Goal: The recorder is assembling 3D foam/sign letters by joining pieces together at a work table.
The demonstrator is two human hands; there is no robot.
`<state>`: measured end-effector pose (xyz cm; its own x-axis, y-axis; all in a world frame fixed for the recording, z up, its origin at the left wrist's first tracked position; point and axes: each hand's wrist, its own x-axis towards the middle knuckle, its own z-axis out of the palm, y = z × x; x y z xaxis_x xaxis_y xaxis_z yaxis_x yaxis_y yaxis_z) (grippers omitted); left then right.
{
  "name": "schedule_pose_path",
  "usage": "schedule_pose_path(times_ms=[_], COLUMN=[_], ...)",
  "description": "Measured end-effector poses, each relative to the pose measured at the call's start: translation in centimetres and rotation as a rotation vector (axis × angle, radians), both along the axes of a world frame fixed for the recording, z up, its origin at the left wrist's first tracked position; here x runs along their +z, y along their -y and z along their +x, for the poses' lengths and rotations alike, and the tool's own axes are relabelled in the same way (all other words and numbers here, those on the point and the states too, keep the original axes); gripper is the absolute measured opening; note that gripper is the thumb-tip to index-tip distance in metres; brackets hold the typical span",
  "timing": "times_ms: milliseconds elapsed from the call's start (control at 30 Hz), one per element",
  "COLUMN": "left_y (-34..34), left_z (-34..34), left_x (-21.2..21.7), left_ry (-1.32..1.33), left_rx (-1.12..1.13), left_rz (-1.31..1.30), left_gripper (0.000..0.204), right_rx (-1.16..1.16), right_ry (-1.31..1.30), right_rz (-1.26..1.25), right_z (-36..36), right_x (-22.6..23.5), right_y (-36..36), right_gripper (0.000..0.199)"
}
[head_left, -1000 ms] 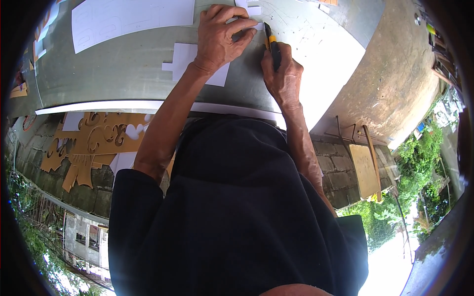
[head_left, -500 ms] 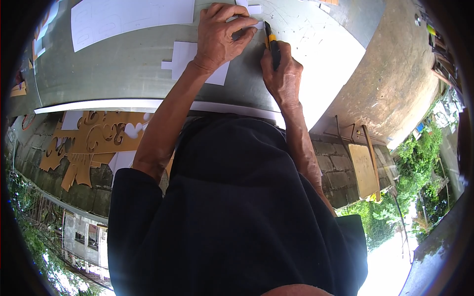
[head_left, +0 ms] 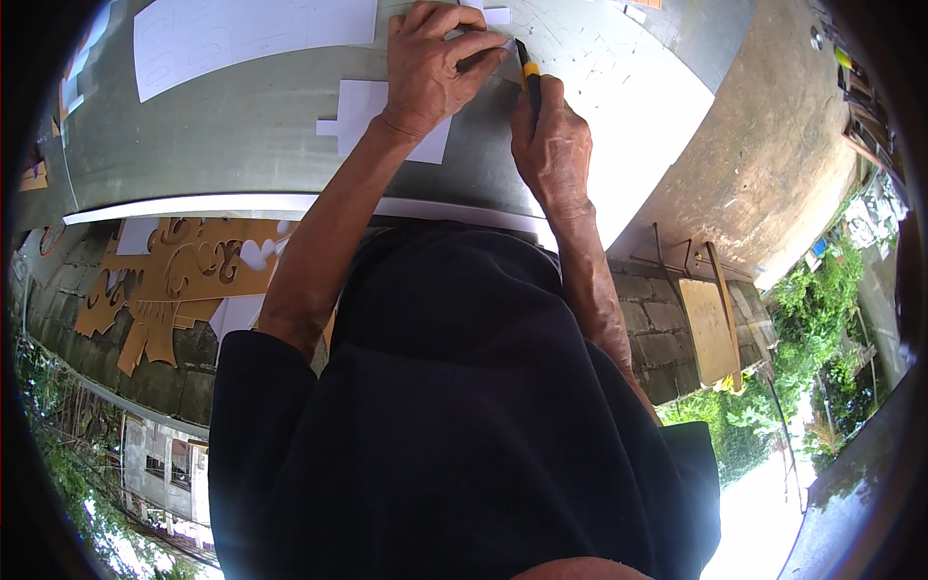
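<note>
Outdoors, a grey metal counter [head_left: 242, 145] carries white paper. I see my left hand [head_left: 435, 63] pressing flat a small paper piece [head_left: 498, 16], my right hand [head_left: 551, 145] gripping a yellow-black utility knife [head_left: 529, 72] beside it. Cut shapes [head_left: 372, 111] lie near; I judge the cutting mid-way.

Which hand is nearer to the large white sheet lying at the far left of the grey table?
Left. The left hand presses on paper just right of the large white sheet; the right hand, holding the yellow-and-black knife, is farther right.
</note>
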<state>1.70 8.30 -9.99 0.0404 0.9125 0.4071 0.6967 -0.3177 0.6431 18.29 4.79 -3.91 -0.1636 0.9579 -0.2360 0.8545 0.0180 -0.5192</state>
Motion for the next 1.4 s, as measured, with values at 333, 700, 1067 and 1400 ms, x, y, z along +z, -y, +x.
schedule_pose_path(times_ms=[333, 700, 1067, 1400], left_y=[0.1, 0.4, 0.3, 0.4], left_z=[0.1, 0.6, 0.5, 0.6], left_x=[0.0, -0.2, -0.2, -1.0], left_ry=[0.000, -0.018, -0.017, 0.007], left_rx=[0.004, 0.033, 0.034, 0.058], left_rz=[-0.003, -0.003, 0.002, 0.019], left_gripper=[0.017, 0.014, 0.015, 0.018], right_rx=[0.008, -0.007, -0.021, -0.056], right_ry=[0.057, 0.059, 0.087, 0.077], right_rz=[-0.059, -0.059, -0.047, -0.083], right_z=[-0.3, -0.5, -0.6, 0.0], right_x=[0.7, 0.6, 1.0, 0.7], right_y=[-0.3, 0.1, 1.0, 1.6], right_gripper=[0.015, 0.015, 0.014, 0.015])
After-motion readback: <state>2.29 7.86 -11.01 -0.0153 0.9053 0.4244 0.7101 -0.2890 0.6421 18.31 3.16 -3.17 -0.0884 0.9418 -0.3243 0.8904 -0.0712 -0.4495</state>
